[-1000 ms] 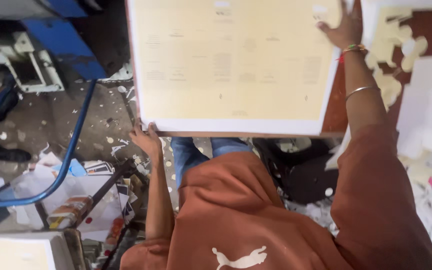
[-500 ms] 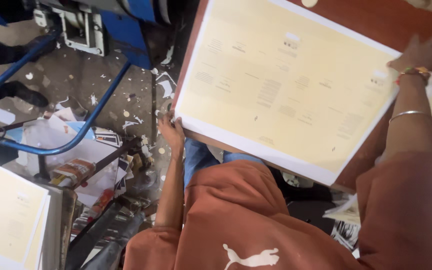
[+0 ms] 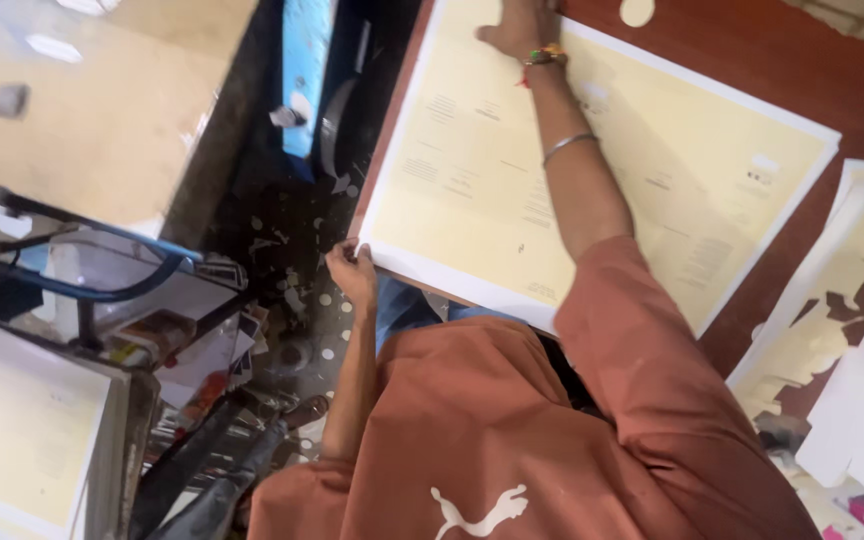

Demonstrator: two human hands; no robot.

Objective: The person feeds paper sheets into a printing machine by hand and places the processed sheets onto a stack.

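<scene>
A: Nearest, the left hand (image 3: 352, 270) pinches the near-left corner of the big cream sheet stack (image 3: 472, 190), fingers curled over the white edge, right where it overhangs the brown tabletop (image 3: 812, 70).

B: And the right hand (image 3: 514, 28)?

A: Spread flat on the far end of that stack, palm down, bangles at the wrist. It presses; it grasps nothing.

B: How would that stack handle?

A: I'd judge it heavy as a pile and floppy as single sheets, smooth enough for the top ones to slide (the printed faces look slick). Best held at opposite edges or corners, with a flat palm to keep the layers from fanning.

B: Anything holding other things?

A: To the left, a blue-railed cart (image 3: 102, 285) carries loose paper and packets on its shelf; I can't tell what kind. At the lower left sits another cream pile (image 3: 17, 430). To the right, punched-out scrap sheets (image 3: 832, 310) lie on the tabletop.
</scene>
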